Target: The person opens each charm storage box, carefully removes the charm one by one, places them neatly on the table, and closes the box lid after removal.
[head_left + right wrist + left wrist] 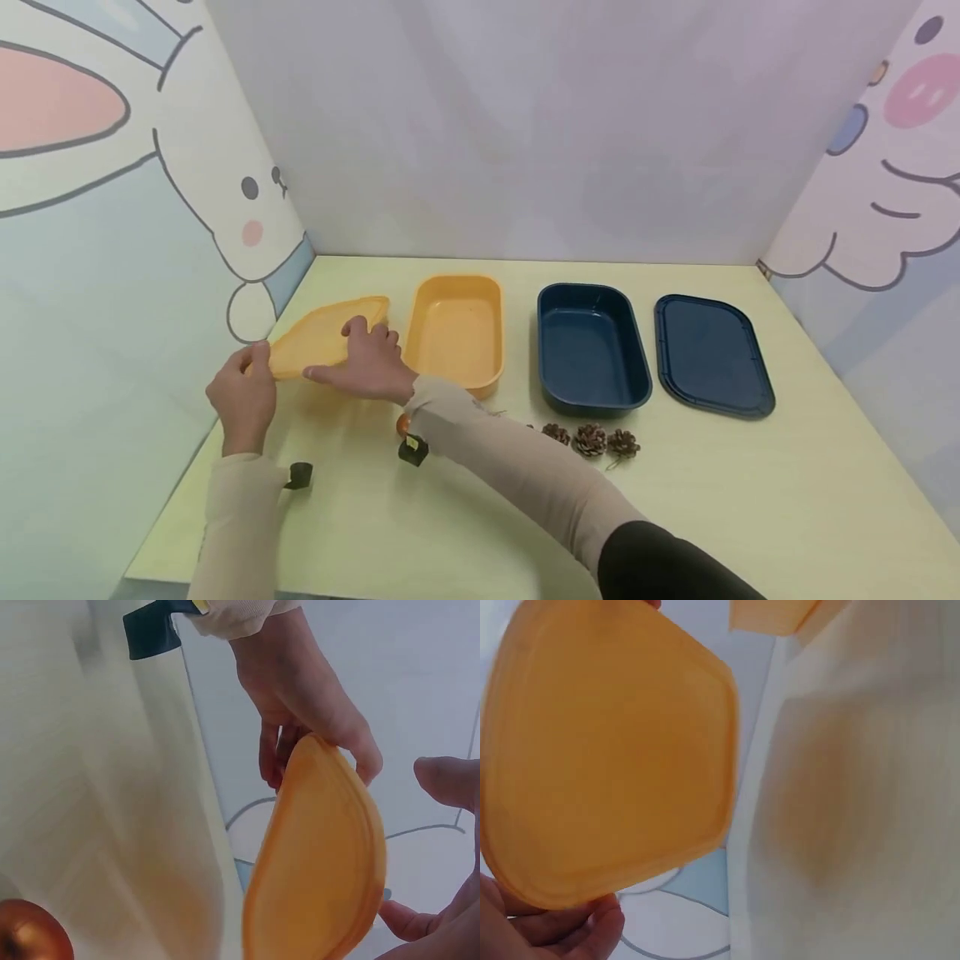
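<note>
My left hand [243, 396] pinches one end of a yellow plastic lid [318, 329] between thumb and fingers, holding it tilted above the table. In the left wrist view the lid's broad face and raised rim show. My right hand [371, 362] is at the lid's other side, thumb and fingers spread apart. Its fingertips [405, 921] are right at the lid's edge in the right wrist view, while the thumb stands off. Just right of the hands sits a matching yellow container [457, 325], its front partly hidden by the right wrist.
A dark blue container [592, 346] stands right of the yellow one, with a dark blue lid [712, 354] flat beside it. Several pine cones [590, 439] lie in front, partly behind the right sleeve. A shiny orange-brown ball [31, 931] rests near the right wrist. Walls border the table.
</note>
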A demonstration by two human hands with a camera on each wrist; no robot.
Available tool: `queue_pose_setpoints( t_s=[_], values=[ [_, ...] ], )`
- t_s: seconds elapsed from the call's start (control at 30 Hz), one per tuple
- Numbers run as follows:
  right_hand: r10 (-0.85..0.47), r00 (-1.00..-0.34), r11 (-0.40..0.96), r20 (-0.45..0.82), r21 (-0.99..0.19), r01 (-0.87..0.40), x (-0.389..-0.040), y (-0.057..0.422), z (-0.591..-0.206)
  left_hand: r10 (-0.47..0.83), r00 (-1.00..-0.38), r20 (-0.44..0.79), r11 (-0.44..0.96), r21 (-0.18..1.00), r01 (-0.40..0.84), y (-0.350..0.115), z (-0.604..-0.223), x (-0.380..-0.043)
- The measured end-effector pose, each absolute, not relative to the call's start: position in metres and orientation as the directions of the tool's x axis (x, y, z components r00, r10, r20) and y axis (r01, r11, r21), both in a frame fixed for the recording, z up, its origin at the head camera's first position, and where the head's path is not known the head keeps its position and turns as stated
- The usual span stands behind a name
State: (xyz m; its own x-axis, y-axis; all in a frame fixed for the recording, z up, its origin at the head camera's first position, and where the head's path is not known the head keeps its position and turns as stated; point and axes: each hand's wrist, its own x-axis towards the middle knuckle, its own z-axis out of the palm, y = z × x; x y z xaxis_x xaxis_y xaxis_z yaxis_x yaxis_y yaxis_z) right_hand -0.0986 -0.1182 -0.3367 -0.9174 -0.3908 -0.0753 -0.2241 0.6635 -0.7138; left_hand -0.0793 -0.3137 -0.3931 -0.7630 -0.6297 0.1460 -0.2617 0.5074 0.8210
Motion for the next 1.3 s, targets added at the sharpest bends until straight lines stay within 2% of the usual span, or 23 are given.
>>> queue_pose_setpoints(
  t_s=[0.13,0.23,0.33,0.43,0.57,0.7,0.77,0.93,1.03,1.13,1.3],
  values=[
    [-0.412,-0.911,0.681,-0.004,-0.665,-0.305,-0.101,-0.112,-0.329,-0.66,-0.691,0.296,0.526,0.839,-0.142,-0.303,-0.386,-0.078],
    [-0.424,-0.905,0.652,0.043,-0.679,-0.338,-0.106,-0.106,-0.324,-0.683,-0.633,0.365,0.497,0.867,-0.035,-0.295,-0.375,-0.077],
    [-0.419,-0.906,0.547,0.069,-0.777,-0.312,-0.111,-0.098,-0.322,-0.69,-0.555,0.465,0.509,0.856,0.085,-0.288,-0.361,-0.076],
    [-0.403,-0.911,0.381,0.087,-0.889,-0.254,-0.114,-0.087,-0.322,-0.661,-0.507,0.553,0.547,0.818,0.179,-0.284,-0.348,-0.078],
    [-0.375,-0.919,0.232,0.122,-0.947,-0.22,-0.116,-0.074,-0.318,-0.619,-0.509,0.598,0.545,0.794,0.269,-0.28,-0.339,-0.081],
    [-0.352,-0.921,0.176,0.166,-0.955,-0.239,-0.119,-0.062,-0.313,-0.581,-0.506,0.637,0.512,0.77,0.382,-0.276,-0.337,-0.083],
    [-0.357,-0.916,0.149,0.183,-0.957,-0.249,-0.121,-0.056,-0.311,-0.551,-0.499,0.669,0.465,0.742,0.482,-0.271,-0.335,-0.083],
    [-0.399,-0.881,0.217,0.254,-0.908,-0.359,-0.121,-0.042,-0.308,-0.464,-0.457,0.759,0.446,0.646,0.62,-0.252,-0.329,-0.079],
    [-0.402,-0.862,0.268,0.308,-0.861,-0.433,-0.119,-0.038,-0.307,-0.446,-0.422,0.789,0.514,0.612,0.602,-0.248,-0.331,-0.08],
    [-0.396,-0.845,0.291,0.359,-0.823,-0.487,-0.118,-0.035,-0.307,-0.444,-0.394,0.805,0.525,0.59,0.614,-0.245,-0.333,-0.081],
    [-0.368,-0.832,0.315,0.415,-0.786,-0.532,-0.12,-0.026,-0.309,-0.401,-0.426,0.811,0.511,0.584,0.631,-0.243,-0.331,-0.083]
  ],
)
